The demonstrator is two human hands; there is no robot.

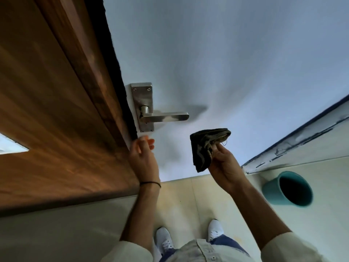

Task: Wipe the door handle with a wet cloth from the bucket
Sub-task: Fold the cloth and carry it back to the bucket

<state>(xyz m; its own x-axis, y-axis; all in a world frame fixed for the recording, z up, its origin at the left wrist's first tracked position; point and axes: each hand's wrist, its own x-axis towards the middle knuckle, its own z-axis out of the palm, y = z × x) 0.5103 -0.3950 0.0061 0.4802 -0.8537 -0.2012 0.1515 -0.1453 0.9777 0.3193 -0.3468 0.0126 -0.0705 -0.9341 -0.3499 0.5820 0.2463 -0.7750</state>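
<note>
The door handle is a brushed-metal lever on a tall rectangular plate screwed to the pale door, its bar lying level and pointing right — it sits just above the left hand and up-left of the right hand. The cloth is dark, folded and limp, pinched in the right hand's fingers and hanging below the lever, clear of it. The teal bucket stands on the tiled floor, lower right of the right hand — its inside looks dark.

No legible text, labels, nos. or signs anywhere in view.
</note>
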